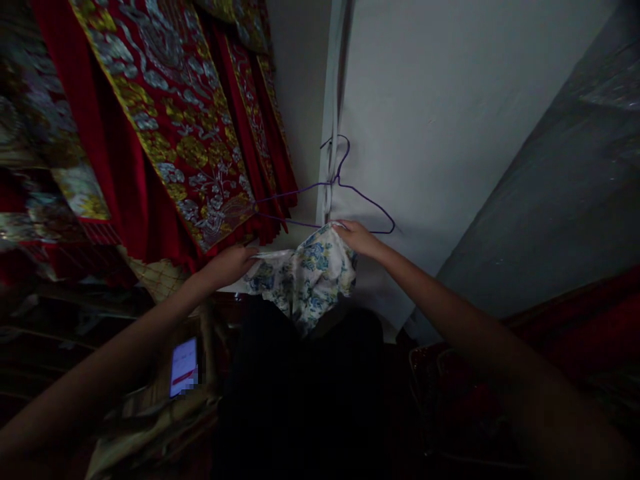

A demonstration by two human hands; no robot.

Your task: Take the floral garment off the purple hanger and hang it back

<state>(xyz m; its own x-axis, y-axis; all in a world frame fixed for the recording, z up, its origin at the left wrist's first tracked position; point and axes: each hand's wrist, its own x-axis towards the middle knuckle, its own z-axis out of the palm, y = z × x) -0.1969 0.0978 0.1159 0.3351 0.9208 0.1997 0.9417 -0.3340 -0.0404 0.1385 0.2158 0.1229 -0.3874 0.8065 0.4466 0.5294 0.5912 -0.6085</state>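
Purple hanger (339, 179) behind floral cloth (316, 267), red embroidered drapery (190, 133), glowing phone (183, 360)

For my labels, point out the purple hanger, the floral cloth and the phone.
Purple hanger (337, 179), head view: neck below hook.
Floral cloth (316, 268), head view: central fabric.
Phone (183, 362), head view: lit screen.

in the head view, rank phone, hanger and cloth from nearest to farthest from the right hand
1. Cloth: pinched in the right hand, spreading left and down.
2. Hanger: just above the hand in the view.
3. Phone: well off, at lower left.
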